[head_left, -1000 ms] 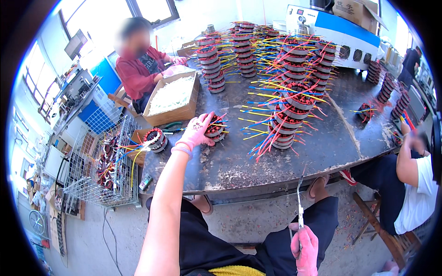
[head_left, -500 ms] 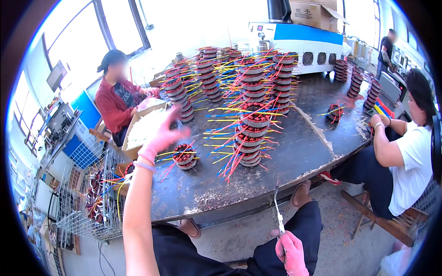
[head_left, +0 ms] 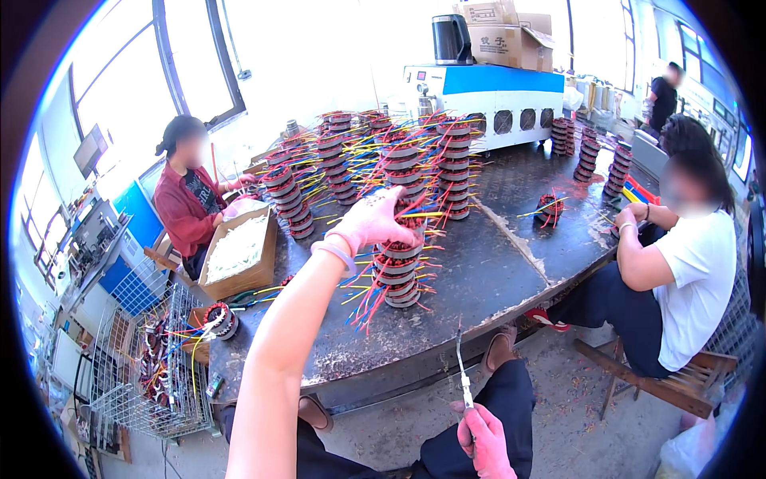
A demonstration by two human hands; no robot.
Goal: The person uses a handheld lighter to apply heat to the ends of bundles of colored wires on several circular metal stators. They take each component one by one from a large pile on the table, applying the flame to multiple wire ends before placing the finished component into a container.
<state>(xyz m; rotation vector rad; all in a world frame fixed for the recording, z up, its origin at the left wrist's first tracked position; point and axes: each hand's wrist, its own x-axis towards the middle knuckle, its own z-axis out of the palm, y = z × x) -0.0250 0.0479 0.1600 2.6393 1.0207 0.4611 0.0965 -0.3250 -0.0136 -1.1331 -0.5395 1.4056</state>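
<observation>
My left hand (head_left: 373, 222), in a pink glove, is closed around the top of the front stack of wound motor stators (head_left: 396, 275). The hand covers much of the topmost stator, and yellow and blue wires stick out beside my fingers. Low over my lap, my right hand (head_left: 485, 444), also in pink, grips a thin hand tool (head_left: 466, 383) with a white collar and a slender, slightly bent metal tip pointing up. Red, yellow and blue leads fan out from the stack. My left forearm hides part of the table.
More stator stacks (head_left: 333, 160) stand behind. A single stator (head_left: 550, 210) sits at right, another (head_left: 221, 320) at the left edge. A carton of white pieces (head_left: 236, 254) and a wire basket (head_left: 152, 375) are at left. Co-workers sit at left (head_left: 187, 199) and right (head_left: 690, 263).
My left hand has moved right from above the single stator onto the front stack and closed there. The view has shifted; my right hand still holds the tool.
</observation>
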